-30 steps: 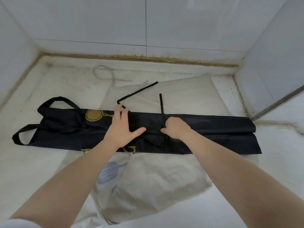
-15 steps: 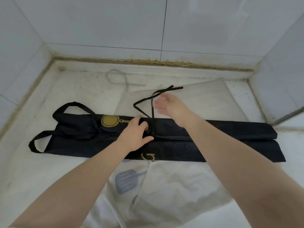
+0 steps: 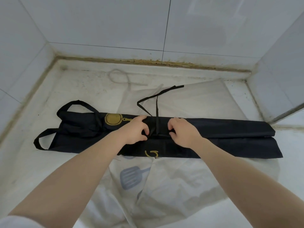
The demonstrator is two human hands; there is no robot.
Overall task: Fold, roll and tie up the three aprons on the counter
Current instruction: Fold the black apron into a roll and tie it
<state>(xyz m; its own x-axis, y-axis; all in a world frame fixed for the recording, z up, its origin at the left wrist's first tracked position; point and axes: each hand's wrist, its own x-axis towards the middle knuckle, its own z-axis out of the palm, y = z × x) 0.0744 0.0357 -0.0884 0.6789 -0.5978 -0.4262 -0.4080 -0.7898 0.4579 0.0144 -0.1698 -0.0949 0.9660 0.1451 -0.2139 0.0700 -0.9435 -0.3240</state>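
A black apron (image 3: 213, 134) with a gold pan print lies folded into a long flat strip across the white counter (image 3: 41, 162). Its neck loops stick out at the left end. Two black waist ties (image 3: 157, 104) run from its middle toward the back wall. My left hand (image 3: 134, 132) and my right hand (image 3: 182, 132) both sit on the strip's middle, fingers curled, pinching the black fabric on either side of the ties. Under it lies a white apron (image 3: 172, 186) with a blue spatula print, spread flat.
White tiled walls close the counter at the back, left and right. A white cord loop (image 3: 118, 78) lies near the back wall. A metal edge (image 3: 289, 112) runs along the right side.
My right hand has come back from the ties behind the strip down onto the black apron's middle. My left hand's fingers have curled into the fabric. The ties now lie loose behind.
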